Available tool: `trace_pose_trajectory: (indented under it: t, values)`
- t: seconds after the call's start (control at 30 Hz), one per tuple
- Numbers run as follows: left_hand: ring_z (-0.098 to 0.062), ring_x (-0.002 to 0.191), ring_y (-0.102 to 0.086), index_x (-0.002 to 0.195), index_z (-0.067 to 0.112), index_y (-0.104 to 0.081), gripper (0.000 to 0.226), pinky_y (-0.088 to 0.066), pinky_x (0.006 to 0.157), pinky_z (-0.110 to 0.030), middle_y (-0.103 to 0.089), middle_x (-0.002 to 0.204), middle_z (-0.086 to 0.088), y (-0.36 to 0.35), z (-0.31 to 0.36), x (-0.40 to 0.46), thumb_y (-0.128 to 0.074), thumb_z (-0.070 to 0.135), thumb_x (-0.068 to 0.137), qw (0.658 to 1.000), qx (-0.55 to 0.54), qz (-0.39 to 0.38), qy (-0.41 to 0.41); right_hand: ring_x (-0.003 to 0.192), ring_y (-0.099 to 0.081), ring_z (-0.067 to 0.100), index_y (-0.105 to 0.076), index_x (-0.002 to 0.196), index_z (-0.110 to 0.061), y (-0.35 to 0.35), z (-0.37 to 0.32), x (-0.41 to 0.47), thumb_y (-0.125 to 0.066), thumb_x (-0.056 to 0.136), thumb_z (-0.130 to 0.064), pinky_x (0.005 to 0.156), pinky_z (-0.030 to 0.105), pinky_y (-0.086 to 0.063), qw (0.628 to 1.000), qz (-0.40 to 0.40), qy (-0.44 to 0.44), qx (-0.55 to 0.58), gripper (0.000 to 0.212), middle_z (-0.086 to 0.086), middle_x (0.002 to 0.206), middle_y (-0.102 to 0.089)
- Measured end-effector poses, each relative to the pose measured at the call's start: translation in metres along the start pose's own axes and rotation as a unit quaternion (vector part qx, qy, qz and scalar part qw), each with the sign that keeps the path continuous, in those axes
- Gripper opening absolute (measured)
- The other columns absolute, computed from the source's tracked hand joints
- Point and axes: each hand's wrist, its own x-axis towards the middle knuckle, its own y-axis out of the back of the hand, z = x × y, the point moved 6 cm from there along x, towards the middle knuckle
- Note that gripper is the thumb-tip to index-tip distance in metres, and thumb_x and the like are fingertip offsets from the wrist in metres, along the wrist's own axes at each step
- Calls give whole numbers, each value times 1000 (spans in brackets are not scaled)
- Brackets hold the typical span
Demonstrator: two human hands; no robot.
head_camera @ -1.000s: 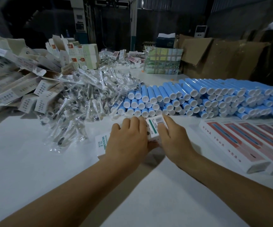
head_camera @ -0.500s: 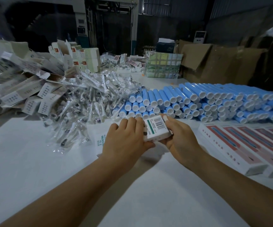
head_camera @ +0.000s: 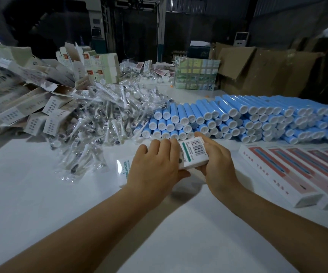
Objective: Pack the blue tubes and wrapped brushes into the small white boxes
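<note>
Both hands hold one small white box (head_camera: pixel 193 154) with a barcode and a green stripe, just above the white table. My left hand (head_camera: pixel 155 166) wraps over its left part, thumb underneath. My right hand (head_camera: pixel 216 160) grips its right end. What is inside the box is hidden. A long stack of blue tubes (head_camera: pixel 238 119) with white caps lies just behind the hands. A heap of clear-wrapped brushes (head_camera: pixel 100 119) spreads to the left of the tubes. Another white box with green lettering (head_camera: pixel 123 170) lies flat under my left hand.
Flat and half-folded white boxes (head_camera: pixel 31 107) pile up at the far left. Packed boxes with red faces (head_camera: pixel 289 174) lie in a row at the right. Brown cartons (head_camera: pixel 257 69) and a plastic-wrapped bundle (head_camera: pixel 196 73) stand at the back. White table (head_camera: pixel 41 194) spreads in front.
The box has tilted and turned in my hands, so its barcode face points up and to the right. Both hands stayed in nearly the same spot.
</note>
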Motion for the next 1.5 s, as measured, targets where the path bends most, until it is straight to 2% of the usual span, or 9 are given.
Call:
trace_pose_trajectory:
  t: [0.2, 0.4, 0.57, 0.93, 1.2, 1.27, 1.33, 1.43, 1.5]
  values:
    - [-20, 69, -60, 103, 3, -66, 70, -43, 54, -30, -65, 85, -7, -1, -8, 1, -65, 65, 70, 999, 2, -37, 33, 82, -70, 5, -52, 122, -36, -3, 0, 2, -45, 99, -20, 63, 18, -54, 998, -11, 10, -53, 29, -8, 89, -70]
    - [-18, 93, -57, 127, 7, -49, 77, -41, 69, -30, -60, 109, -3, -8, -9, -1, -38, 70, 84, 997, -3, -74, 29, 89, -69, 16, -63, 123, -11, -4, -5, -5, -47, 98, -18, 79, 40, -58, 974, 21, 65, -214, 30, 1, 96, -71]
    - [-21, 102, -51, 133, 6, -36, 80, -37, 74, -31, -53, 120, -6, -14, -8, -3, -14, 64, 83, 998, 11, -60, 30, 82, -65, 4, -59, 130, -10, -9, -10, -11, -42, 100, -20, 66, 20, -55, 945, 1, 116, -307, 36, -7, 92, -66]
    - [-21, 100, -52, 127, 7, -39, 72, -30, 69, -32, -53, 114, -5, -18, -6, -3, -18, 67, 91, 995, 37, -86, 20, 94, -68, 14, -51, 138, -20, -10, 4, -1, -51, 96, -15, 79, 42, -59, 982, -56, -17, -178, 42, -3, 110, -68]
    - [-19, 102, -53, 128, 17, -40, 73, -35, 68, -30, -53, 116, -1, -7, -27, 17, -19, 70, 82, 986, -137, -14, 97, 81, -65, 5, -35, 128, -53, -23, -21, -3, -47, 86, -49, 62, 25, -54, 979, -96, 91, -156, 44, -22, 94, -66]
    - [-9, 85, -58, 108, 26, -52, 55, -40, 61, -28, -58, 96, 6, -2, -40, 21, -30, 71, 84, 886, -429, 20, 176, 80, -62, 6, -32, 123, -58, -24, -30, -4, -49, 79, -56, 63, 20, -50, 977, -91, 128, -144, 47, -19, 95, -61]
    - [0, 75, -64, 96, 26, -58, 53, -53, 67, -28, -65, 82, 8, -4, -43, 19, -34, 70, 78, 681, -685, 40, 256, 79, -56, -1, -30, 121, -64, -28, -34, -9, -49, 72, -65, 66, 16, -47, 965, -103, 155, -187, 52, -24, 91, -55]
    - [-19, 78, -72, 96, 16, -64, 53, -59, 64, -34, -74, 83, -6, -22, -25, 12, -35, 59, 84, 410, -847, -34, 337, 89, -53, -5, -26, 124, -72, -41, -28, -18, -55, 76, -61, 74, 11, -48, 931, -153, 175, -280, 57, -26, 97, -44]
    - [-22, 80, -72, 98, 17, -64, 47, -58, 60, -32, -74, 86, -9, -28, -17, 10, -35, 54, 93, 346, -865, -48, 360, 100, -50, -7, -27, 136, -62, -44, -22, -18, -65, 83, -45, 78, 7, -48, 923, -158, 178, -303, 67, -18, 107, -42]
